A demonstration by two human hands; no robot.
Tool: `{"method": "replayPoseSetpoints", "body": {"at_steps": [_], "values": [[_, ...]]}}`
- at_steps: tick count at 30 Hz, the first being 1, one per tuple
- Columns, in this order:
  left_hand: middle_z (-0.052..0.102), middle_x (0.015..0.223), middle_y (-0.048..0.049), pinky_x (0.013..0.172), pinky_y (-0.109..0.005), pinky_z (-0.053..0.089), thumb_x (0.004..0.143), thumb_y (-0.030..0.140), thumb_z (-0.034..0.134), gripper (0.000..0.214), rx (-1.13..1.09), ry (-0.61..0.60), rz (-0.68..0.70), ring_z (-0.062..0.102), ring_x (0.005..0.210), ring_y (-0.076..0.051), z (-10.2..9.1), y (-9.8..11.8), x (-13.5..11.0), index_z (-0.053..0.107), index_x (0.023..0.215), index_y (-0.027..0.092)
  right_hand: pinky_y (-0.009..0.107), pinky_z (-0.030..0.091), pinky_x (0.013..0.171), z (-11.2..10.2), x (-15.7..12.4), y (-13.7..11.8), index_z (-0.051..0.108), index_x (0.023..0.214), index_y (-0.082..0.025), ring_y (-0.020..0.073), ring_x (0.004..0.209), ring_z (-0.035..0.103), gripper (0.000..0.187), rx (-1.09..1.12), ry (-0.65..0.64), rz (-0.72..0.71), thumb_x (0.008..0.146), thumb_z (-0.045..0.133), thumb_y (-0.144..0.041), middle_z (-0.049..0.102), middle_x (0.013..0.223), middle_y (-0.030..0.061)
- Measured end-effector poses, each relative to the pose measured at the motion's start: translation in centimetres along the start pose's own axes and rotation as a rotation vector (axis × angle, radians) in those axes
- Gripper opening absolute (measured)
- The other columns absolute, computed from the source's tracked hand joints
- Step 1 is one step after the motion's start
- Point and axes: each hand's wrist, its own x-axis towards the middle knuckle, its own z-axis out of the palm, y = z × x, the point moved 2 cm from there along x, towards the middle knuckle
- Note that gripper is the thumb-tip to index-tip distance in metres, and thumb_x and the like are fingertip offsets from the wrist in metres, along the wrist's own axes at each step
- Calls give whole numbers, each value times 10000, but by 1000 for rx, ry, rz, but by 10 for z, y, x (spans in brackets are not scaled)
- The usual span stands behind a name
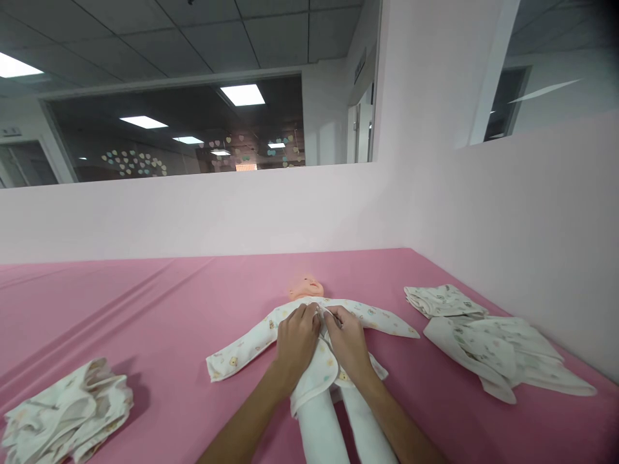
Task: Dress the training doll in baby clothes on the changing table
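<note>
A baby doll (306, 287) lies on its back on the pink sheet (145, 303), head away from me. It wears a white printed top (236, 348) with sleeves spread to both sides and plain white leggings (322, 425). My left hand (296, 341) and my right hand (347, 343) rest side by side on the doll's chest. Their fingertips pinch the front edges of the top near the collar.
A crumpled pile of white printed baby clothes (68, 412) lies at the near left. A folded piece (442, 299) and a spread garment (503, 354) lie at the right, close to the pale pink wall (522, 219). A window (184, 129) runs along the back wall.
</note>
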Motion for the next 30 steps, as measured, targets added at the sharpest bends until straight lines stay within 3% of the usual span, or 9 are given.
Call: {"method": "replayPoseSetpoints", "body": {"at_steps": [21,30], "values": [[667,881,-9,621,-287,294,900,110,449,157,-47,21,25,586,765,-174,4,-3,-3,576,874,198,283,432,724,2,-1,1,633,813,-202,194,805,610,208,-7,-1,-12,835,455,-307,701,859,32],[636,775,11,620,-270,305,847,116,431,115,-300,-37,-70,545,706,-168,7,-8,-1,479,813,215,331,425,893,6,-5,3,626,945,-201,206,1006,575,221,-92,-30,-94,823,442,-208,648,1045,48]]}}
